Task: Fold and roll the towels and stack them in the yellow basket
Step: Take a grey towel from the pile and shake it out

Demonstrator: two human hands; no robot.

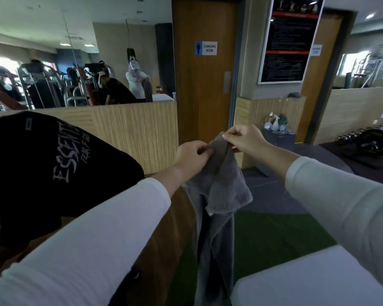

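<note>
Together, left hand (191,156) and right hand (244,138) pinch a grey towel (219,191) (seemingly its top edge), hanging.

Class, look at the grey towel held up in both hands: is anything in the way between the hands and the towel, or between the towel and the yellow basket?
Nothing stands between hands and towel: the left hand and right hand each already pinch the top edge of the grey towel. The yellow basket is not in view, so that path cannot be judged.

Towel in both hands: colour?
Plain grey towel, no pattern visible; head view, the only one, shows it clearly.
</note>
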